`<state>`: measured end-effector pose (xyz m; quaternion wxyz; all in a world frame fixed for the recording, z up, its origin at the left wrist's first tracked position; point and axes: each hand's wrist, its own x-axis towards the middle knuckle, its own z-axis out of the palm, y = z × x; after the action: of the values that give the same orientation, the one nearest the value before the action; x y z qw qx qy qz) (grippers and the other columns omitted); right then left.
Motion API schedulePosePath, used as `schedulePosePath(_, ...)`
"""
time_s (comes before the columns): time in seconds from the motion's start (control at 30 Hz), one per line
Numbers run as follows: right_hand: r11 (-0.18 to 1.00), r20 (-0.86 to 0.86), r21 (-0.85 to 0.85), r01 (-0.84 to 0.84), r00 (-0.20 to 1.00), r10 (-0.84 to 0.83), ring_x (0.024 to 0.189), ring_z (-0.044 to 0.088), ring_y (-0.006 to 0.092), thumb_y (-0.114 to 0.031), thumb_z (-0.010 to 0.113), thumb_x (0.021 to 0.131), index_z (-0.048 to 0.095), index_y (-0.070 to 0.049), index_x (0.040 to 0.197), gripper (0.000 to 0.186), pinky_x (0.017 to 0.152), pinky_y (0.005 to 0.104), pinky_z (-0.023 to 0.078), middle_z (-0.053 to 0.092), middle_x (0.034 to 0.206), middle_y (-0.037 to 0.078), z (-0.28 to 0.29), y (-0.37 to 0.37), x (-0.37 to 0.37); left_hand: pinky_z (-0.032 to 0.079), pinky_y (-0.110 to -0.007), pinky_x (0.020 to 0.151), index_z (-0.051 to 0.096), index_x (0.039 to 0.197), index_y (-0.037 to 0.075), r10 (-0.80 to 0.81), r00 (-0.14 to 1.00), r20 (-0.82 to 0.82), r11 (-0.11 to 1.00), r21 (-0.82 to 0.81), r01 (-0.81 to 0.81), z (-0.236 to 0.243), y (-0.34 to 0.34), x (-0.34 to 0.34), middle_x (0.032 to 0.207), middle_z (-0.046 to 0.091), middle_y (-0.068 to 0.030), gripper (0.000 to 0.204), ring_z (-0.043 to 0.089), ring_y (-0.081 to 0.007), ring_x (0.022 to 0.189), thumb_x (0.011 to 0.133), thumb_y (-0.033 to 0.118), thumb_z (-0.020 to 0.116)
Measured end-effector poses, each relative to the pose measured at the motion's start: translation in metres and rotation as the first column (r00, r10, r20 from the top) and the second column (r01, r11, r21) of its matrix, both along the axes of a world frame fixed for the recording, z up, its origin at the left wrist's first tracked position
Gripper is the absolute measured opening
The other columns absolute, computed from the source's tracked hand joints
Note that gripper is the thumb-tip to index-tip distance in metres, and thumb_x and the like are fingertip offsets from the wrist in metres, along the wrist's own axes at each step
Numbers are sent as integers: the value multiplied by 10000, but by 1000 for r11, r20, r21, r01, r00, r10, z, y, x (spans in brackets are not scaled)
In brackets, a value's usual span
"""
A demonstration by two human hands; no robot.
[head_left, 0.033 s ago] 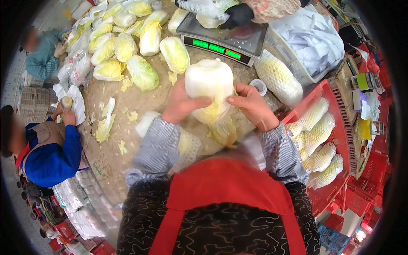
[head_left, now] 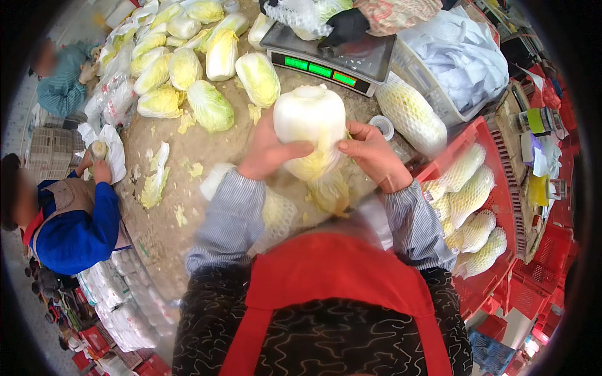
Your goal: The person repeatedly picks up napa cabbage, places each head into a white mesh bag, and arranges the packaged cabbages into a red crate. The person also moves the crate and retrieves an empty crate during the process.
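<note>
A napa cabbage (head_left: 310, 116) is held up over the table with its white root end uppermost and its yellow leafy end down. Wrapped round its left side is my left hand (head_left: 268, 150), thumb across the front. My right hand (head_left: 376, 155) is closed at the cabbage's right edge, thumb and fingers pinching a bit of leaf there. Below it on the table lie a loose yellow leaf (head_left: 329, 193) and a white foam net (head_left: 277, 212), partly hidden by my left sleeve.
Several napa cabbages (head_left: 210, 105) lie at the back left. A digital scale (head_left: 321, 70) stands ahead, a co-worker's black-gloved hand (head_left: 347, 26) over it. At right are a net-wrapped cabbage (head_left: 411, 116), a crate of white nets (head_left: 461, 62) and a red crate (head_left: 486, 203). Another person (head_left: 78, 213) works at left.
The co-worker's gloved hand and the white net over the scale have shifted slightly. My hands and the cabbage stay almost where they were.
</note>
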<state>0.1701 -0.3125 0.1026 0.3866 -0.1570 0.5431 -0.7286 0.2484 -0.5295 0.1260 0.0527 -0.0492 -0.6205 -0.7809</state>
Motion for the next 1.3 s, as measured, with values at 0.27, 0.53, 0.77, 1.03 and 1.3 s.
schedulePosePath(0.27, 988, 103, -110, -108, 988, 120, 1023, 660, 190, -142, 716, 854, 632, 75, 1205, 422, 944, 335, 486, 701, 1127, 119, 3, 12, -6, 449, -354, 1008, 465, 1352, -1, -146, 989, 36, 976, -158, 150, 11, -11, -22, 1249, 601, -96, 781, 571, -198, 1167, 680, 121, 843)
schedulePosePath(0.53, 991, 198, -136, 3, 980, 24, 1014, 669, 206, -176, 700, 862, 654, 74, 1168, 398, 944, 341, 491, 710, 1107, 124, 4, 12, 2, 458, -357, 999, 456, 1383, -4, -108, 993, 56, 994, 16, 108, -2, 6, -31, 1278, 597, -105, 809, 574, -202, 1171, 687, 135, 844)
schedulePosePath(0.77, 955, 78, -273, -114, 987, 140, 989, 673, 210, -222, 726, 760, 677, 54, 1132, 466, 905, 335, 510, 710, 1097, 128, 27, 60, 11, 455, -460, 993, 502, 1329, 43, 175, 982, -64, 433, -891, -136, -38, -43, -31, 1188, 622, -163, 781, 609, -325, 1087, 649, 201, 851)
schedulePosePath(1.03, 960, -8, 253, 123, 992, -125, 1086, 628, 184, -214, 698, 897, 594, 31, 1256, 446, 973, 343, 481, 668, 1186, 85, 7, 69, 10, 499, -498, 784, 589, 1160, 2, 311, 930, -197, 159, -954, -255, -83, -10, -12, 987, 639, -230, 583, 621, -399, 948, 753, 385, 758)
schedulePosePath(1.3, 964, -107, 123, 235, 969, -223, 1021, 616, 132, -134, 570, 988, 584, 41, 1266, 328, 907, 291, 477, 673, 1156, 72, -12, 64, 6, 507, -455, 887, 525, 1250, -6, 245, 876, 415, 326, -886, 328, -100, 32, -32, 1154, 620, -224, 681, 620, -361, 1065, 766, 414, 756)
